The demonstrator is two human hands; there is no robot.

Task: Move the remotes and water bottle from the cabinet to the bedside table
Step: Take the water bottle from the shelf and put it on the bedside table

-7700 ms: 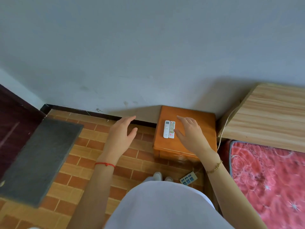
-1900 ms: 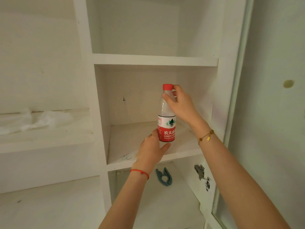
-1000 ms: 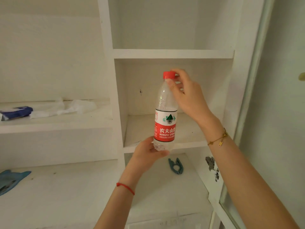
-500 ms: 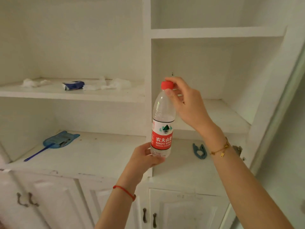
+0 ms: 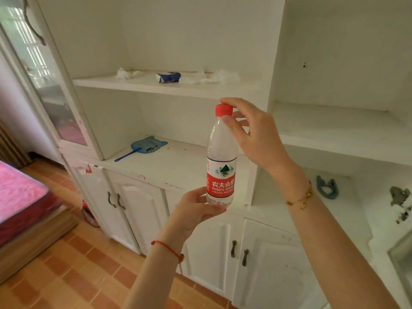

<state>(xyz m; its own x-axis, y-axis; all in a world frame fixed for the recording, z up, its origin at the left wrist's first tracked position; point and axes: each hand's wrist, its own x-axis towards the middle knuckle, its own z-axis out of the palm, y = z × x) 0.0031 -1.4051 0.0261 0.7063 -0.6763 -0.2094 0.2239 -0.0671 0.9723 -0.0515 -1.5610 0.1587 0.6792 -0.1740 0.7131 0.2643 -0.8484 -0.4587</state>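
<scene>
The water bottle [image 5: 221, 160] stands upright in the air in front of the white cabinet [image 5: 169, 170], held clear of every shelf; it is clear plastic with a red cap [image 5: 224, 109] and a red and white label, and it looks nearly empty. The left hand [image 5: 196, 208] takes it from below, its grip curled narrowly round the base, thumb toward the camera and fingers behind; a red string bracelet [image 5: 168, 249] circles that wrist. The right hand [image 5: 252, 134] takes it from above, its grip a pinch on the cap, thumb against the neck just under the cap and the forefinger arched over the top; a gold chain bracelet [image 5: 301, 198] hangs on that wrist.

Everything else sits relative to the bottle: up and to the left of it, on a higher shelf, lie a small blue packet [image 5: 168, 77] and some crumpled white scraps [image 5: 218, 77]; to its left, on the cabinet's broad ledge, lies a blue fly swatter [image 5: 146, 147] with its handle pointing toward the room; to its right, past the right wrist and on a lower shelf, lies a teal clip [image 5: 327, 187]; below it are closed white doors with dark handles [image 5: 239, 252]; far to its left are a glass door [image 5: 44, 74], a pink mattress [image 5: 17, 190] and the brick-patterned floor [image 5: 73, 270].
</scene>
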